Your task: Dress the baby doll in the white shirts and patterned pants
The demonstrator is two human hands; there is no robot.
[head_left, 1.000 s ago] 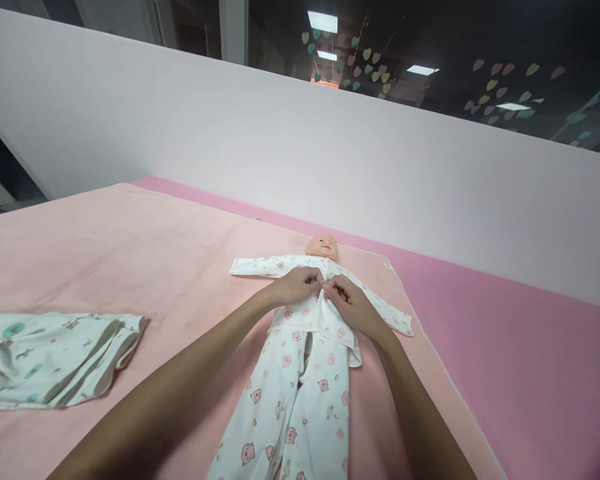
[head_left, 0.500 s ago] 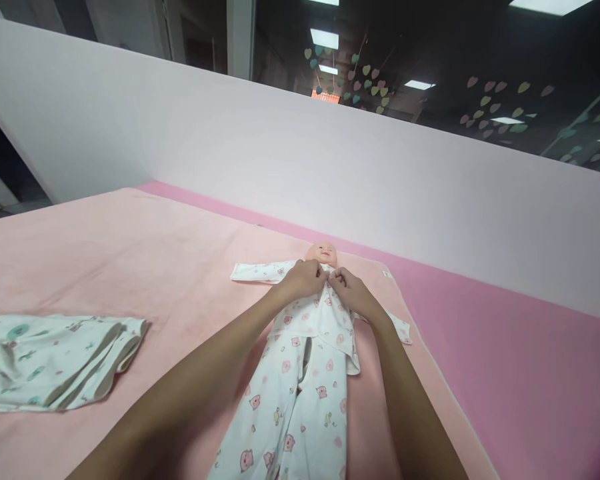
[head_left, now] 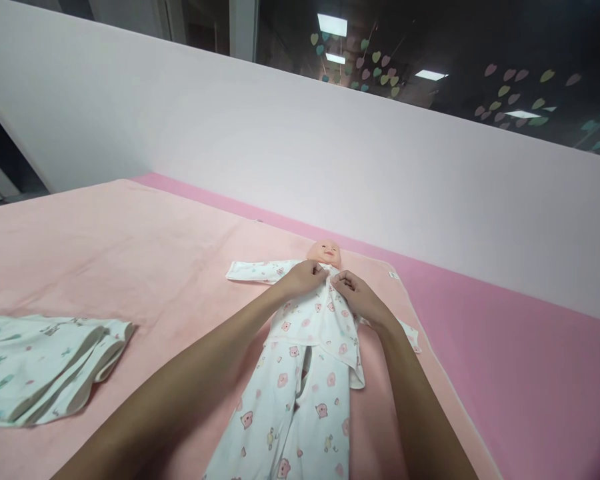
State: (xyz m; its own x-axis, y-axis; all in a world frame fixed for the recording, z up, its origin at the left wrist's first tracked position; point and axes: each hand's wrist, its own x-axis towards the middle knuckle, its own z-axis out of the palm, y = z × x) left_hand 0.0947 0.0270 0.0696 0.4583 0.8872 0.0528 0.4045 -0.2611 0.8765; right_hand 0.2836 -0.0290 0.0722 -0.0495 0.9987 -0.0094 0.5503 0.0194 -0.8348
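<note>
A baby doll (head_left: 327,252) lies on its back, dressed in a white printed top (head_left: 307,320) and matching pants (head_left: 310,413). My left hand (head_left: 306,275) is closed at the top's neckline, its fingertips pinching the fabric just under the doll's chin. Opposite it, my right hand (head_left: 355,292) has curled fingers pinching the front edge of the top at the chest. Any fastener between the fingertips is too small to make out. One sleeve (head_left: 253,271) stretches out to the left; the other is partly hidden behind my right forearm.
A folded white cloth with green prints (head_left: 45,367) lies at the left. Under everything is a pink blanket (head_left: 170,267), over a brighter pink surface (head_left: 520,347). A white wall (head_left: 300,147) rises behind, with dark glass and heart stickers above.
Both hands stay at the neckline, with the right fingertips slightly farther from the left ones. The whole view has shifted a little.
</note>
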